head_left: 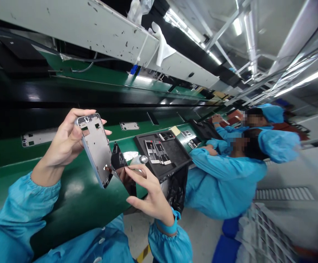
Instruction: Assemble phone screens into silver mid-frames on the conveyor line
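Note:
My left hand (68, 140) grips a phone frame (95, 146) by its upper end, tilted over the green bench. The frame is a light metal housing with cut-outs near the top. Beside its lower end is a dark glossy phone screen (123, 170), which my right hand (148, 190) pinches at its edge between thumb and fingers. Small orange-brown parts show where frame and screen come close; whether the two are joined there I cannot tell. Just behind my right hand stands a small bottle with a metal top (142, 159), near a white wipe (130, 155).
A black tray (175, 157) holds several phone parts. More phone frames (129, 126) lie along the dark conveyor strip (65, 117) behind my hands. Two co-workers in blue smocks (224, 175) sit to the right. A grey shelf beam (93, 29) crosses above the bench.

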A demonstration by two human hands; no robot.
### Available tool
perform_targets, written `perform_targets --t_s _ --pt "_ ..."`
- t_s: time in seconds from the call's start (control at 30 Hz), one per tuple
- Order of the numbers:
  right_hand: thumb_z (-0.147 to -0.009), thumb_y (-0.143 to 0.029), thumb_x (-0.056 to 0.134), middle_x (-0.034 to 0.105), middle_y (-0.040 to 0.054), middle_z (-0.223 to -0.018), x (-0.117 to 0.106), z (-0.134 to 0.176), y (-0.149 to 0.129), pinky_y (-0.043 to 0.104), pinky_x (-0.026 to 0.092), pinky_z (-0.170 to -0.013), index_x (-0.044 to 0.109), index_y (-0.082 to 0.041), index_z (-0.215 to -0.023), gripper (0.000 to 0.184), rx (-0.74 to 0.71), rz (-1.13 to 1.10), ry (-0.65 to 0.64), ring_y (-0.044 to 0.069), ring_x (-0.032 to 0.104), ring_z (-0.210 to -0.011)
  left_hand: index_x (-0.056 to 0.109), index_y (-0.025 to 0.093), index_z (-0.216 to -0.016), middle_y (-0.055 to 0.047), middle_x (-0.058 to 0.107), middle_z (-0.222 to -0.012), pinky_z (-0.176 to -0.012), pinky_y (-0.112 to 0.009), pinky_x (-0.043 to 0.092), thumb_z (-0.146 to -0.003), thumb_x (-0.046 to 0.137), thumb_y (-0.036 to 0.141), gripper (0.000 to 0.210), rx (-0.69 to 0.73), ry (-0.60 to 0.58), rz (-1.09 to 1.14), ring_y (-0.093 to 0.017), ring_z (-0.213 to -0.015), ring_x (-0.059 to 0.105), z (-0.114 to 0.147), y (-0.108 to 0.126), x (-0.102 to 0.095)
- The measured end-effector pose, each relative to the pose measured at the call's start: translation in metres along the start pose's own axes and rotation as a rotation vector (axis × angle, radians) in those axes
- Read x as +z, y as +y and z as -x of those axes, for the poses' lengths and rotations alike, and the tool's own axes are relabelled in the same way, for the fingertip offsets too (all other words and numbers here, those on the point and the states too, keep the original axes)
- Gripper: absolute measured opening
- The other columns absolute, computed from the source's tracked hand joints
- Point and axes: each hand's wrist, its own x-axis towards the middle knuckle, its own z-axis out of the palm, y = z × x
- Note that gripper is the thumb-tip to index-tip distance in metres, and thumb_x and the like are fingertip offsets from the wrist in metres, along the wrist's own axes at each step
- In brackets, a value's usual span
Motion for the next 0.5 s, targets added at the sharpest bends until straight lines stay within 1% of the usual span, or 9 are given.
perform_targets --t_s 0.13,0.27,0.4,0.5 --pt "-0.095 -0.051 0.076 0.063 0.0126 -0.133 0.003 -0.008 0.000 0.049 0.060 -0.104 0.058 -0.035 -0.155 0.064 -0.016 -0.004 -0.031 0.031 0.066 -0.122 0.072 0.027 -0.120 -0.015 0.076 -0.123 -0.078 -0.052 0.067 -0.081 0.086 0.060 0.053 -0.001 0.004 -0.017 -0.041 -0.100 0.078 0.001 -0.002 0.002" --pt "-0.095 -0.052 0.076 0.063 0.0123 -0.132 0.003 -0.008 0.000 0.048 0.060 -0.102 0.057 -0.037 -0.155 0.065 -0.053 -0.031 -0.032 0.030 0.067 -0.121 0.071 0.027 -0.122 -0.015 0.075 -0.124 -0.077 -0.052 0.067 -0.085 0.084 0.058 0.050 -0.004 -0.009 -0.029 -0.041 -0.101 0.079 0.001 -0.002 0.000" --pt "-0.095 -0.053 0.075 0.064 0.0130 -0.131 -0.005 -0.001 -0.002 0.049 0.061 -0.100 0.059 -0.035 -0.154 0.064 -0.028 0.012 -0.023 0.031 0.067 -0.120 0.071 0.027 -0.122 -0.015 0.076 -0.123 -0.077 -0.053 0.067 -0.087 0.082 0.058 0.048 0.001 -0.006 -0.003 -0.041 -0.101 0.078 0.001 0.001 -0.004" --pt "-0.096 -0.053 0.075 0.063 0.0128 -0.130 -0.005 -0.003 -0.001 0.048 0.061 -0.100 0.059 -0.036 -0.154 0.063 -0.035 0.019 -0.037 0.030 0.067 -0.119 0.072 0.026 -0.122 -0.015 0.076 -0.123 -0.080 -0.055 0.067 -0.087 0.084 0.055 0.047 -0.014 0.004 0.009 -0.041 -0.101 0.079 0.001 0.001 -0.004"
